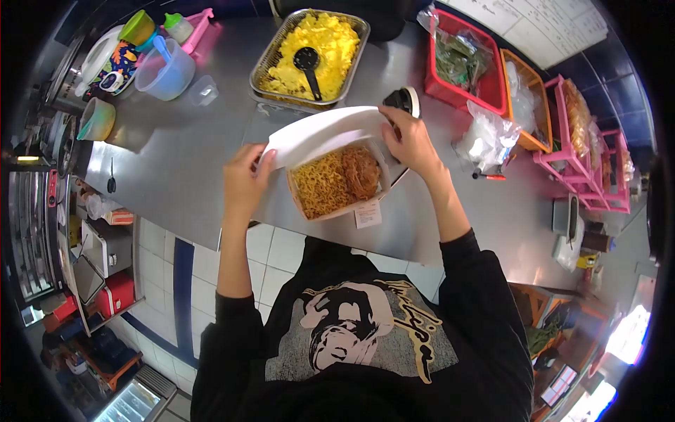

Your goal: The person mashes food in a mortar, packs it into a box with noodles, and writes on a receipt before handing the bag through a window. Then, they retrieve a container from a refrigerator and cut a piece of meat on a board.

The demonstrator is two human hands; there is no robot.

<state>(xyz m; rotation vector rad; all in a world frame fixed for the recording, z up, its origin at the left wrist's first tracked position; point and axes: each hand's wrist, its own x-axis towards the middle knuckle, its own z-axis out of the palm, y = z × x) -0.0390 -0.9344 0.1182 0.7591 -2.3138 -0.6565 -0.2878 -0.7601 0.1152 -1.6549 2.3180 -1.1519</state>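
**Lid held over filled food box, centre of frame**

The food box (pixel 337 184) sits on the steel surface (pixel 183 162) at the centre of the frame, near the surface's front edge. It holds yellow noodles on its left side and a brown portion on its right. The white lid (pixel 320 133) is tilted over the box's far edge, with its near side raised, so the contents remain exposed.

Your left hand (pixel 242 181) pinches the lid's left corner, its grip pressed together on the edge. Your right hand (pixel 409 141) pinches the lid's right end in the same way, fingers curled over the rim. Both forearms are bare below black sleeves.

A small white slip of paper (pixel 368 214) lies on the surface, touching the box's lower right corner. Just beyond the lid, in the upper centre, a metal tray (pixel 266 67) holds yellow food with a black scoop (pixel 308 65) resting in it. A dark round object partly shows behind your right hand; what it is cannot be told.

To the upper left stand a clear plastic jug (pixel 165 70) and a small clear cup (pixel 203 90). To the upper right are a red basket (pixel 460 95) with green contents, an orange basket (pixel 534 112) and clear plastic bags (pixel 486 137).
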